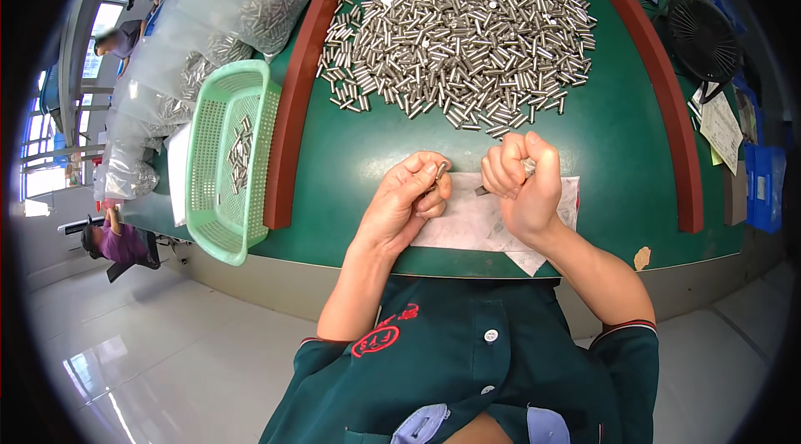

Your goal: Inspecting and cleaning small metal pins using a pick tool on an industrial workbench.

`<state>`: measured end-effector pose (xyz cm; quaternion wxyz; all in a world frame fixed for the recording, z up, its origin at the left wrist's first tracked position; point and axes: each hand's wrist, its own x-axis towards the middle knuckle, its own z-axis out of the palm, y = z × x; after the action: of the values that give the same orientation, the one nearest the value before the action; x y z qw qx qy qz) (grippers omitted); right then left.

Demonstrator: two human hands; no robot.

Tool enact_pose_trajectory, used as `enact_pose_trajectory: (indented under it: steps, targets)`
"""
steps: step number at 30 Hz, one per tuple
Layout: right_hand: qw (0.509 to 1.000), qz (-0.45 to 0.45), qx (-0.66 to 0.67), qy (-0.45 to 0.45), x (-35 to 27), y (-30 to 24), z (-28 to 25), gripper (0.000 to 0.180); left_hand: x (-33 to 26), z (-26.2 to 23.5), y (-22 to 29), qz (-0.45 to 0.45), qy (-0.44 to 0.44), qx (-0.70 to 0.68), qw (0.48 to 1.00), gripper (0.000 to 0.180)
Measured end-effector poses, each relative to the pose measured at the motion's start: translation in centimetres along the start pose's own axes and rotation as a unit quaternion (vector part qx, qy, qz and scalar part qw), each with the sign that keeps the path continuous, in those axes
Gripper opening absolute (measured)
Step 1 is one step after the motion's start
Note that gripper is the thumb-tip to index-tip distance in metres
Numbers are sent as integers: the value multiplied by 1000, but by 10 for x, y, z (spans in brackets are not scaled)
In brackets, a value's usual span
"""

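Note:
My left hand is closed, pinching a small metal pin between thumb and fingertips. To its right my right hand is curled into a fist. Something pale shows between its thumb and fingers, and a thin dark tip sticks out on the side toward the left hand; I cannot make out what it is. Both hands are over a stained white cloth or paper sheet at the table's near edge. Beyond them a wide heap of loose metal pins is spread on the green tabletop.
A reddish-brown frame borders the heap on three sides. Left of it stands a green plastic basket with some pins inside. Clear bags of pins line the far left. At right are a black fan, papers and a blue bin.

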<state>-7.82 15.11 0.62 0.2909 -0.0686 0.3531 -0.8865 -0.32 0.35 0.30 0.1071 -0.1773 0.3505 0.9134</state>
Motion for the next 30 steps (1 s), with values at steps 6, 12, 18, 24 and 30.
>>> enact_pose_trajectory:
  steps: [6, 12, 18, 24, 30]
  targets:
    - [1000, 1, -3, 7, 1, 0, 0, 38, -10, 16, -12, 118, 110, 445, 881, 13]
    - [1000, 2, -16, 7, 1, 0, 0, 37, -10, 28, -18, 154, 147, 762, 612, 9]
    - [999, -17, 25, -13, -1, 1, -3, 40, -17, 27, -11, 185, 146, 718, 655, 13]
    - [999, -16, 39, -22, -2, 3, 0, 41, -15, 24, -20, 210, 125, 712, 658, 11]
    - [999, 17, 26, 18, 0, 2, 3, 42, -14, 23, -23, 222, 127, 708, 658, 10]
